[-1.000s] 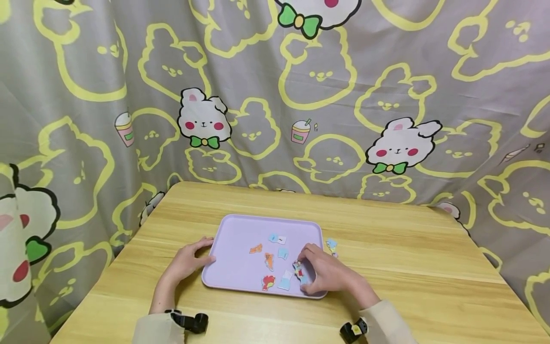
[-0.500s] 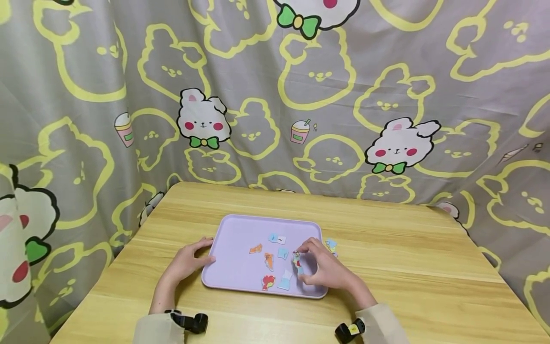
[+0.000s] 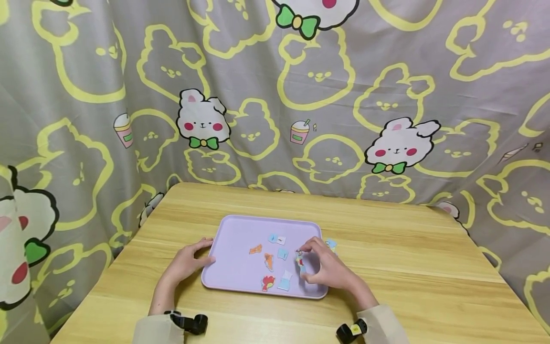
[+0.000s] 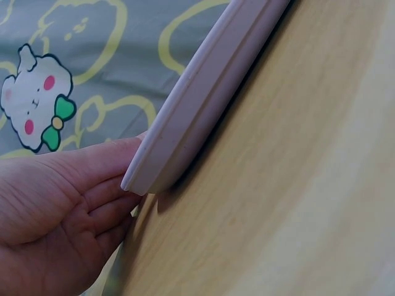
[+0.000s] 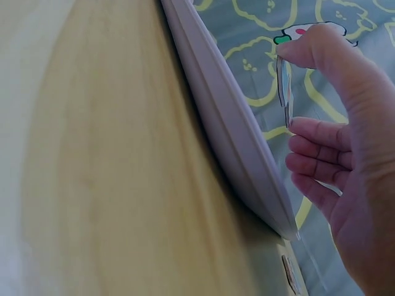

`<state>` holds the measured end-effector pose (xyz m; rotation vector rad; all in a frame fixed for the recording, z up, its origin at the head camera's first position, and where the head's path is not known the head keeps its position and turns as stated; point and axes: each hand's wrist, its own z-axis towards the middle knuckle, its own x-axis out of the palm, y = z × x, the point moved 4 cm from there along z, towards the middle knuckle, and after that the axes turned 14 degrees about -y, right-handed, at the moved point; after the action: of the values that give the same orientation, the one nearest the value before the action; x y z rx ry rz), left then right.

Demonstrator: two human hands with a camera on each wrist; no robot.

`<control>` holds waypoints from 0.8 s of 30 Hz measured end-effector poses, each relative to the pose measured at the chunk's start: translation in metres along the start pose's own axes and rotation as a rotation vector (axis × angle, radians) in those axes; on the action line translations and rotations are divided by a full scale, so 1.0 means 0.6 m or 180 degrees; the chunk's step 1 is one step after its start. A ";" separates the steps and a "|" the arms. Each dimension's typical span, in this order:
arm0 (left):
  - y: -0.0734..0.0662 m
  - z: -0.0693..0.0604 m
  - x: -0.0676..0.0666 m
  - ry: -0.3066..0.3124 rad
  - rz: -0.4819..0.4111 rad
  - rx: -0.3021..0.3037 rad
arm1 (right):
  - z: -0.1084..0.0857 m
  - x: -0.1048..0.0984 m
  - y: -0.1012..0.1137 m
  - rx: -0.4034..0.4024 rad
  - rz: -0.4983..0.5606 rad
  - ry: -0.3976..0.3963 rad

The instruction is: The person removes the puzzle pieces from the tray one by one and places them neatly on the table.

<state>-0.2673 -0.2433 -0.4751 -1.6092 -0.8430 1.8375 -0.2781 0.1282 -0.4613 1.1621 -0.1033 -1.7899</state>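
My right hand pinches a colourful strip of joined puzzle pieces by its two ends, above the right part of a lilac tray. In the right wrist view the strip appears edge-on between thumb and forefinger, raised off the tray. My left hand holds the tray's left edge; in the left wrist view its fingers meet the tray rim. On the tray lie orange puzzle pieces, a red one, and light-blue and white ones.
Beyond the tray's right edge, another blue and yellow puzzle piece lies on the wooden table, partly behind my right hand. A patterned grey curtain hangs along the table's back and sides.
The right hand has lifted the strip of puzzle pieces off the tray and tilted it up, then shifted slightly right. The left hand and the tray stay in place.
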 end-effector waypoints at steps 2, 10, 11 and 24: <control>0.000 0.000 0.000 0.0000 0.0004 -0.0004 | -0.001 -0.003 -0.002 0.0026 -0.0015 -0.0005; -0.002 -0.001 0.001 0.0013 -0.0007 -0.0018 | -0.004 -0.016 -0.012 0.0071 -0.0027 -0.0071; -0.002 -0.001 0.001 0.0015 -0.0006 -0.0020 | -0.004 -0.017 -0.015 0.0081 -0.0041 -0.0087; -0.002 -0.003 -0.001 0.0047 -0.0014 -0.0076 | -0.009 -0.047 -0.045 0.0300 -0.0166 -0.0130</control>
<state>-0.2656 -0.2426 -0.4741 -1.6324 -0.8643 1.8169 -0.2898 0.1658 -0.4598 1.2047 -0.1847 -1.8721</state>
